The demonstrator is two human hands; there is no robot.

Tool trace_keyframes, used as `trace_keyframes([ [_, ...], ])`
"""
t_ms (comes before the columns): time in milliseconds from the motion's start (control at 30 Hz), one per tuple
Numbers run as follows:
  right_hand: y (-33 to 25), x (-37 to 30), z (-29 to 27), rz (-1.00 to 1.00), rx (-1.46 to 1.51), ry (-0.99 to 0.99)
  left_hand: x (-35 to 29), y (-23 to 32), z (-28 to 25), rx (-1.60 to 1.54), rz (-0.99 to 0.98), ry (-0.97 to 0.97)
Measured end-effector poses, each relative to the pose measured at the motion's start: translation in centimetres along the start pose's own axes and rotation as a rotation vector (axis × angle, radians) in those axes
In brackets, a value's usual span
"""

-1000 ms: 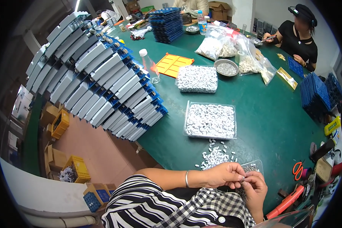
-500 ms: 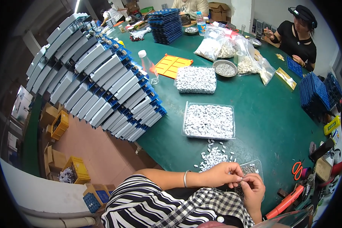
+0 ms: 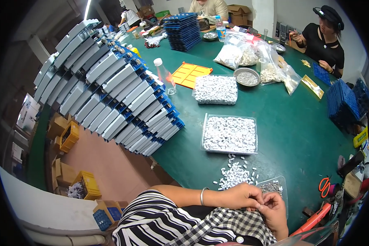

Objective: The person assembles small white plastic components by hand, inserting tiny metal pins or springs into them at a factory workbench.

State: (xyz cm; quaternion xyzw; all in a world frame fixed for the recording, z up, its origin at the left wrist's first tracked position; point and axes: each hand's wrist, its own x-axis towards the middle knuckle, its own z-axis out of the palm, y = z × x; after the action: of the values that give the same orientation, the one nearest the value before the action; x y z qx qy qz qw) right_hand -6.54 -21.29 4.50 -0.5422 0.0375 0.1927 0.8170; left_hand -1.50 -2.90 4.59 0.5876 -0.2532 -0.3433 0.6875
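My left hand (image 3: 245,196) and my right hand (image 3: 274,209) meet near the table's front edge, fingertips pinched together. Whatever sits between them is too small and too covered to name. Just beyond the fingers is a clear plastic tray (image 3: 283,189) with small metal parts (image 3: 271,187), partly hidden by my hands. To the left of that tray lies a loose heap of small white plastic pieces (image 3: 233,174). Farther out, a clear box (image 3: 202,141) is full of the same white pieces, and a second heap-filled container (image 3: 215,89) stands behind it.
Tall stacks of grey-and-blue parts (image 3: 123,88) line the left side. Orange-handled scissors (image 3: 324,187) and a red-handled tool (image 3: 313,219) lie at right. A bottle (image 3: 165,76), a metal bowl (image 3: 247,76) and plastic bags (image 3: 270,67) stand farther back. A co-worker (image 3: 322,45) sits at far right.
The whole view has shifted slightly, so things appear a little lower and farther right. My hands stay pinched together and have tilted lower, showing more of the metal parts.
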Motion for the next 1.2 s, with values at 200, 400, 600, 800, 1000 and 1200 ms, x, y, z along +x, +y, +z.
trace_keyframes([
  [200,0.6,0.5,0.4,-0.001,0.000,0.017,-0.2,0.0,-0.5,-0.101,-0.059,0.039],
  [400,-1.2,-0.5,-1.4,-0.476,-1.085,0.076,-1.2,0.2,-4.1,-0.032,-0.246,0.362],
  [600,-1.6,-1.3,-0.7,-0.405,-1.575,0.137,-1.7,-0.7,-5.7,-0.545,-0.144,0.411],
  [800,0.0,-0.6,-1.2,-0.478,-1.562,0.099,-0.4,-0.7,-4.4,-0.962,0.046,0.484],
  [1000,-0.4,-0.2,-0.8,-0.429,-1.530,0.150,-0.4,-0.5,-3.7,-0.797,-0.182,0.388],
  [1200,0.5,-0.5,-1.1,-0.541,-1.552,0.107,-0.4,-1.1,-2.2,-0.759,-0.211,0.256],
])
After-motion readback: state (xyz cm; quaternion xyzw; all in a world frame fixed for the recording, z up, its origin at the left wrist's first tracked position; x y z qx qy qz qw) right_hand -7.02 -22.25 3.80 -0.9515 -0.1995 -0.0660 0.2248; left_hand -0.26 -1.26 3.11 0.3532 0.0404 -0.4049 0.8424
